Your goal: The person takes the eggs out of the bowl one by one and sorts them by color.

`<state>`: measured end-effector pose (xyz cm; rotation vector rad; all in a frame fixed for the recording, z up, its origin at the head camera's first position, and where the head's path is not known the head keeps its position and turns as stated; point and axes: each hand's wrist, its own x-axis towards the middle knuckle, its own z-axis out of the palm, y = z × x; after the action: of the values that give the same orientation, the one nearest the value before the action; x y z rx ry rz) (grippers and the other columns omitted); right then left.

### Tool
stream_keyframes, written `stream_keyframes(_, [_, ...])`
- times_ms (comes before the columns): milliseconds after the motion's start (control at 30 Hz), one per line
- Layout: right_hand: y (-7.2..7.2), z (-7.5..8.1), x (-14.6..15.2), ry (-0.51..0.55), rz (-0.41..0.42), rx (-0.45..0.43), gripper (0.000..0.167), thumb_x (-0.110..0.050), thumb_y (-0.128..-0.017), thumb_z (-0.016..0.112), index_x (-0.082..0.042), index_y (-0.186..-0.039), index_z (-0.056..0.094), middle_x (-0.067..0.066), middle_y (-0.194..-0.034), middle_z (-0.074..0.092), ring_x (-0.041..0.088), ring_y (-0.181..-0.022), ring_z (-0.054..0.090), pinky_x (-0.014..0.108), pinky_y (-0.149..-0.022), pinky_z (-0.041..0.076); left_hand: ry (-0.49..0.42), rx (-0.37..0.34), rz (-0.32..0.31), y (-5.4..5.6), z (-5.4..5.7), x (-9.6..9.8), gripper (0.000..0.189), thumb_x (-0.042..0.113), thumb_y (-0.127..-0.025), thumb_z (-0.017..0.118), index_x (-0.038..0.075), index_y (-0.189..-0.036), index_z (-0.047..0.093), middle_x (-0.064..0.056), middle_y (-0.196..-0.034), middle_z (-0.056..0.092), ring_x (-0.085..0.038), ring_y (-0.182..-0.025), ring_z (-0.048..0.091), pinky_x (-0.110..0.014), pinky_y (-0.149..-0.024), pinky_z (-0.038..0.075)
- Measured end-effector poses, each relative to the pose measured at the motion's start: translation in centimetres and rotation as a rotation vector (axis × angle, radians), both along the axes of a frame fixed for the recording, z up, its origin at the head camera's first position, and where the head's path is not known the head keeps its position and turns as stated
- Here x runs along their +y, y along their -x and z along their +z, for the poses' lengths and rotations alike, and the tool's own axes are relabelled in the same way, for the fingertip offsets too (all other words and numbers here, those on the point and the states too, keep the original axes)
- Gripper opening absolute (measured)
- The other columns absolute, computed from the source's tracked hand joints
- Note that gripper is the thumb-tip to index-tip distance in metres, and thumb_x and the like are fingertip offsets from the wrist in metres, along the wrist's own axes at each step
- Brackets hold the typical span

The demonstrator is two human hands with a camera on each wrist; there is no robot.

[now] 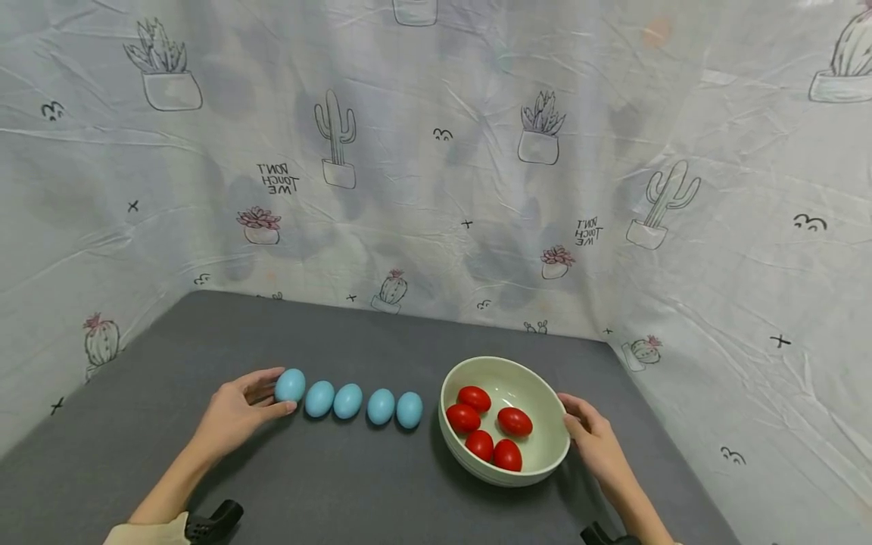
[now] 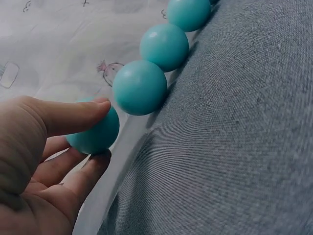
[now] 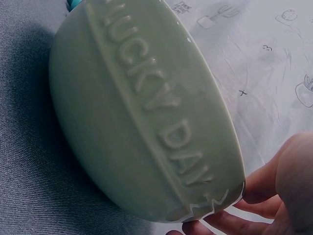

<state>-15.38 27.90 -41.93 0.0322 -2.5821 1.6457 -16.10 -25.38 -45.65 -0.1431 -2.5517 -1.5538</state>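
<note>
My left hand (image 1: 232, 412) pinches a light blue egg (image 1: 290, 385) between thumb and fingers, at the left end of a row of blue eggs (image 1: 348, 401). In the left wrist view the held egg (image 2: 98, 132) is beside its neighbour (image 2: 140, 88), with the thumb across it. A pale green bowl (image 1: 545, 393) stands right of the row with several red eggs (image 1: 514, 421) inside. My right hand (image 1: 599, 439) holds the bowl's right side. In the right wrist view, thumb and fingertips meet the bowl (image 3: 122, 112), whose wall has raised lettering.
A dark grey cloth (image 1: 341, 484) covers the table. Behind and at both sides hangs a pale curtain (image 1: 409, 189) with printed cactus drawings. The bowl's wall rises close to the right end of the egg row.
</note>
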Motion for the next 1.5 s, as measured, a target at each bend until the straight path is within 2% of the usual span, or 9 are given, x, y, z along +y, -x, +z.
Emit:
stream_keyframes(367, [-0.21, -0.08, -0.03, -0.007, -0.016, -0.012, 0.037, -0.006, -0.106, 0.044, 0.003, -0.142, 0.046, 0.023, -0.136, 0.051, 0.03, -0.115, 0.055, 0.025, -0.081, 0.054, 0.03, -0.024, -0.014, 0.26, -0.23, 0.14, 0.074, 0.029, -0.083, 0.082, -0.004, -0.14, 0.05, -0.027, -0.132, 0.055, -0.04, -0.116, 0.058, -0.031, -0.085, 0.057])
stream_keyframes(667, [-0.38, 0.01, 0.01, 0.002, -0.022, -0.002, 0.036, -0.006, -0.105, 0.045, 0.004, -0.14, 0.048, 0.023, -0.132, 0.054, 0.023, -0.108, 0.058, 0.026, -0.078, 0.055, 0.071, -0.032, -0.032, 0.28, -0.39, 0.19, 0.072, 0.023, -0.082, 0.083, -0.005, -0.139, 0.051, -0.029, -0.137, 0.05, -0.04, -0.113, 0.06, -0.032, -0.083, 0.057])
stream_keyframes(933, [-0.35, 0.0, -0.14, 0.003, -0.023, -0.02, 0.037, -0.007, -0.106, 0.045, 0.003, -0.141, 0.047, 0.023, -0.133, 0.053, 0.024, -0.108, 0.058, 0.027, -0.078, 0.054, 0.032, -0.07, -0.061, 0.12, -0.38, 0.02, 0.074, 0.021, -0.083, 0.082, -0.005, -0.142, 0.046, -0.029, -0.14, 0.047, -0.042, -0.121, 0.054, -0.03, -0.087, 0.055])
stream_keyframes(1100, [-0.32, -0.09, -0.24, -0.008, -0.022, -0.025, 0.037, -0.008, -0.106, 0.045, 0.002, -0.141, 0.047, 0.022, -0.135, 0.052, 0.025, -0.11, 0.057, 0.027, -0.078, 0.054, 0.011, -0.068, -0.08, -0.05, -0.33, -0.05, 0.078, 0.02, -0.083, 0.082, -0.008, -0.144, 0.042, -0.031, -0.14, 0.045, -0.044, -0.124, 0.05, -0.03, -0.089, 0.055])
stream_keyframes(1500, [-0.21, -0.03, -0.36, -0.025, -0.018, -0.001, 0.037, -0.008, -0.106, 0.045, 0.002, -0.141, 0.047, 0.022, -0.134, 0.053, 0.024, -0.109, 0.057, 0.027, -0.077, 0.054, 0.03, -0.081, -0.035, -0.09, -0.08, -0.09, 0.08, 0.021, -0.082, 0.083, -0.008, -0.143, 0.042, -0.032, -0.138, 0.047, -0.045, -0.122, 0.052, -0.034, -0.089, 0.055])
